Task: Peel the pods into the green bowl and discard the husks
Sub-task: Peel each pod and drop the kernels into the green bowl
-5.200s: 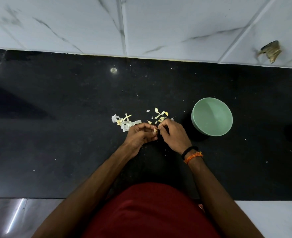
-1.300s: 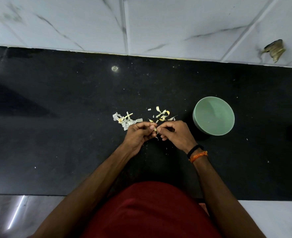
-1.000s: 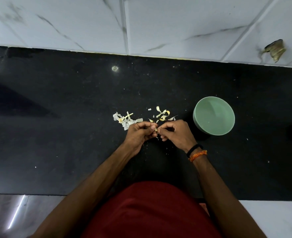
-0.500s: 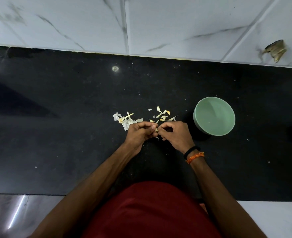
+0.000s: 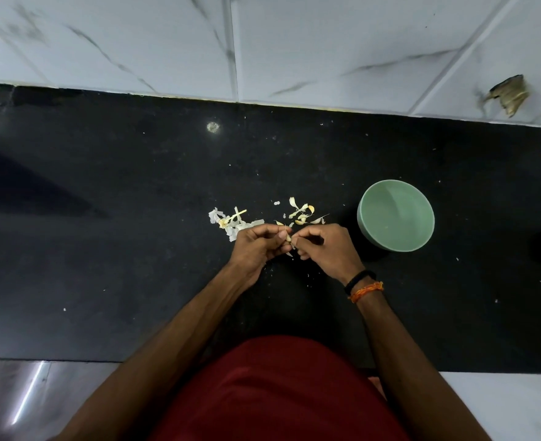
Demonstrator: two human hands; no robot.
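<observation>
My left hand (image 5: 256, 245) and my right hand (image 5: 326, 249) meet over the black counter, fingertips together. Between them they pinch one small pale pod (image 5: 289, 239), mostly hidden by the fingers. A pale green bowl (image 5: 396, 215) stands to the right of my right hand; its inside looks bare. Just beyond my hands lie two small heaps of husks: whitish ones (image 5: 231, 222) on the left and yellowish ones (image 5: 302, 213) nearer the bowl.
The black counter (image 5: 103, 249) runs left to right, dotted with small white crumbs. White marbled wall tiles (image 5: 294, 43) rise behind it, with a broken patch (image 5: 508, 95) at the far right. My red shirt (image 5: 278, 393) fills the bottom middle.
My hands have stayed in the same spot, fingers working slightly on the pod. My right wrist has turned a little. Bowl and husk heaps have not moved.
</observation>
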